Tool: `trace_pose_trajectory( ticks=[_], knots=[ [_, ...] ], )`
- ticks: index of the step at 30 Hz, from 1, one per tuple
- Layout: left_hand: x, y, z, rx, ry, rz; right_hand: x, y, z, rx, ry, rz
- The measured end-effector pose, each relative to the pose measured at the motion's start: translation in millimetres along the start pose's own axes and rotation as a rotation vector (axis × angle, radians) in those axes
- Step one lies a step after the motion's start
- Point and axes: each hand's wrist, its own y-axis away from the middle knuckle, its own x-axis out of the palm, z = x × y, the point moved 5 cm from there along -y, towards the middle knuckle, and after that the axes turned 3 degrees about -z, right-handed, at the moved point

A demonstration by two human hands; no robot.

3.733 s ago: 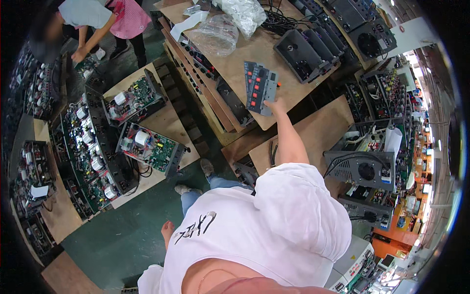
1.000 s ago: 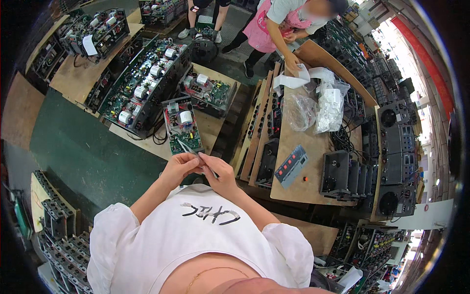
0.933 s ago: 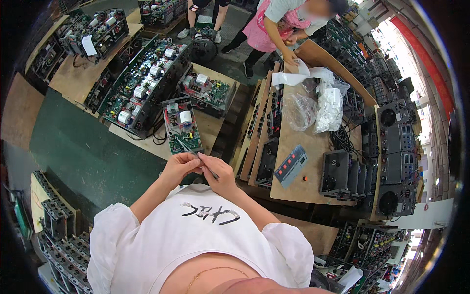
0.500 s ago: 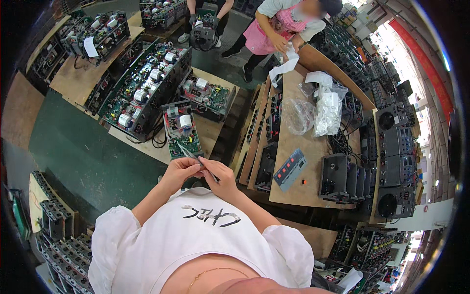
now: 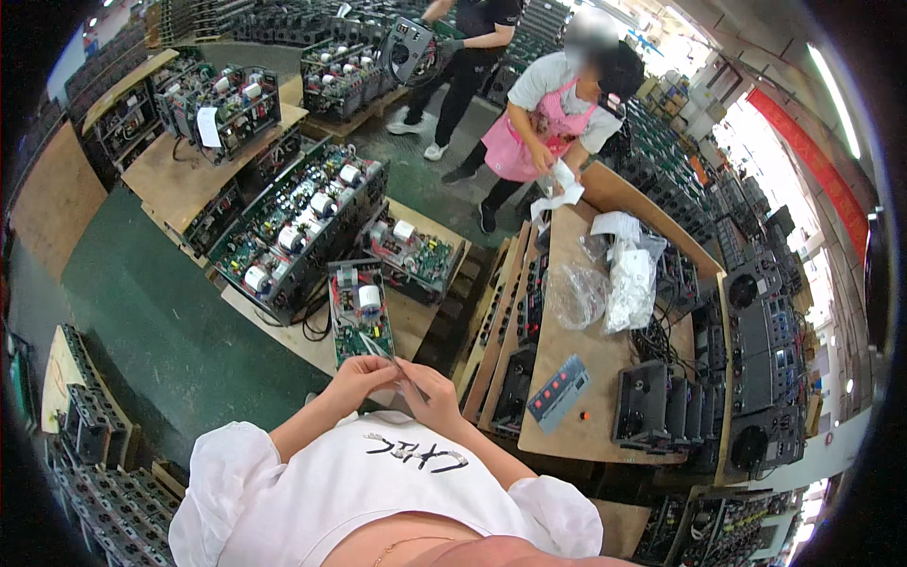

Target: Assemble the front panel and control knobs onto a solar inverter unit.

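Both of my hands meet in front of my white shirt. My right hand [image 5: 431,392] is closed around a pair of metal tweezers [image 5: 379,350], whose tips point away from me. The fingers of my left hand [image 5: 356,382] are pinched together right beside the tweezers; whatever is between them is too small or hidden to make out. Just beyond the tweezer tips lies an open electronic unit [image 5: 361,302] with a green circuit board and a white round component. A second open board unit [image 5: 413,253] stands behind it.
Left of these is a long row of open amplifier-like units [image 5: 293,227]. On the bench at right are a grey panel with red switches [image 5: 557,394], plastic bags [image 5: 631,288] and black housings [image 5: 642,402]. A co-worker in a pink apron [image 5: 515,146] handles white material; another carries a unit [image 5: 411,52].
The view has tilted up, so the scene sits lower. The co-worker at the back has lifted the dark unit and turned with it. My hands keep nearly the same grip.
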Motion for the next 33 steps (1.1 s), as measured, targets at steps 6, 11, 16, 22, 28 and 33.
trace_pose_trajectory(
  ticks=[6,11,16,22,28,33],
  knots=[
    [0,0,-5,0.049,-0.03,-0.031,1,-2,0,-0.027,0.006,0.018],
    [3,-1,-9,0.071,-0.049,-0.019,0,-5,-2,0.01,-0.003,0.038],
    [2,-3,-11,0.058,-0.053,-0.043,-1,-11,2,-0.044,0.068,0.044],
    [-7,-8,-10,0.032,-0.284,-0.126,-1,-17,12,-0.237,0.292,0.028],
    [-7,-9,-12,0.077,-0.264,-0.157,4,-20,16,-0.306,0.395,0.049],
    [-2,-8,-13,0.083,-0.17,-0.108,3,-20,11,-0.209,0.28,0.017]
  ],
)
